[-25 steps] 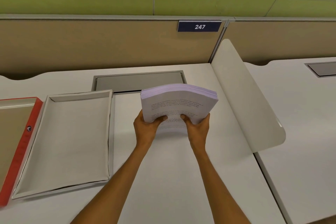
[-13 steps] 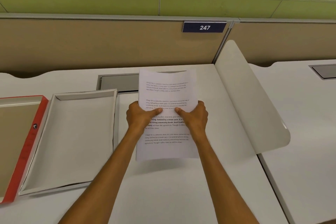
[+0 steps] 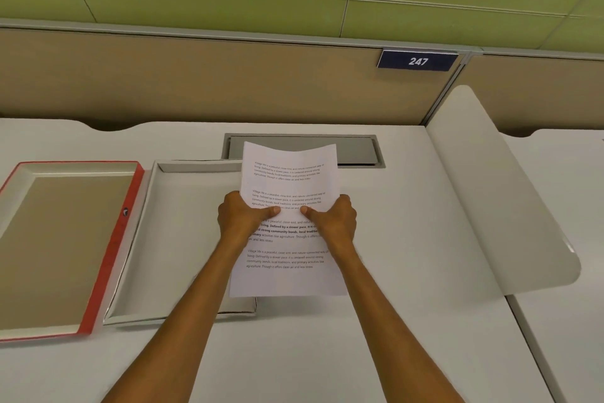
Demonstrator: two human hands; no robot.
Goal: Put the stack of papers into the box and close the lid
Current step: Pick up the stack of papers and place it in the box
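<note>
Head view: nearest to us, two bare forearms reach forward over the white desk (image 3: 376,353). Our left hand (image 3: 240,218) and right hand (image 3: 333,219) grip the stack of papers (image 3: 289,275) by its two long edges. Each thumb is pressed flat on the printed top sheet, and the thumbs nearly meet at mid-page. The remaining fingers curl beneath the stack and are hidden, so we cannot tell their spread. We judge that the two-sided grip keeps the sheets squared and level for lowering.

The stack hangs above the desk. Its left part overlaps the right edge of the box (image 3: 183,239); its right part is over bare desk. The box is open, shallow and white inside, with nothing visible in it. We judge that the stack must travel left before it can go down inside the walls.

Just left of the box, touching or nearly so, the red-edged lid (image 3: 111,255) lies inside-up. It remains to be closed over the box.

Farther back, a grey cable hatch (image 3: 356,151) sits partly behind the stack. A curved white divider (image 3: 496,193) stands well right, clear of the path. A partition carries a number plate (image 3: 417,61) reading 247.
</note>
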